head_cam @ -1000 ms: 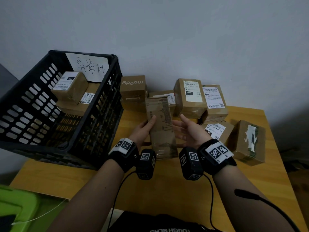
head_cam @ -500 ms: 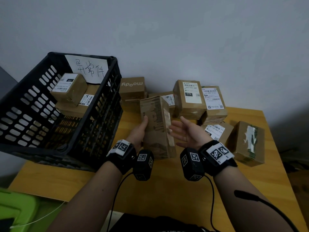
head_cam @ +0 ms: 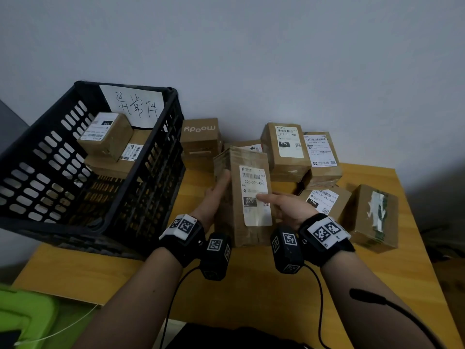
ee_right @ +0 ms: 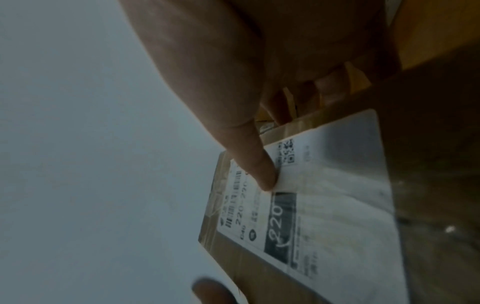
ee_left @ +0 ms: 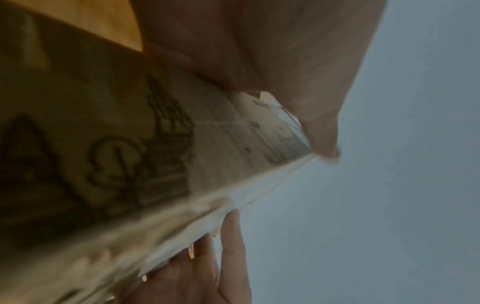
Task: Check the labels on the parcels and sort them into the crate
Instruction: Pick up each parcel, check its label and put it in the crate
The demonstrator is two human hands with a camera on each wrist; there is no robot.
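Observation:
I hold a tall brown parcel (head_cam: 231, 220) upright over the wooden table, its white label (head_cam: 254, 177) marked 220 turned toward me. My left hand (head_cam: 216, 195) grips its left edge. My right hand (head_cam: 286, 210) holds the right side, thumb pressed on the label and fingers behind. The right wrist view shows that thumb (ee_right: 254, 164) on the label (ee_right: 324, 205). The left wrist view shows the parcel's printed side (ee_left: 130, 154) under my left hand (ee_left: 298, 82). The black slotted crate (head_cam: 141, 187) stands at the left with two labelled parcels (head_cam: 105, 136) in it.
A handwritten paper sign (head_cam: 133, 105) hangs on the crate's back wall. Several parcels sit against the wall and at the right: a "moody" box (head_cam: 200, 137), a 070 box (head_cam: 286, 147), a 15H box (head_cam: 324, 200), a taped box (head_cam: 375, 217). A green object (head_cam: 25, 321) lies at the lower left.
The parcel has been turned so that its label side faces me instead of its printed side. My right hand, open beside it before, now holds it with the thumb on the label.

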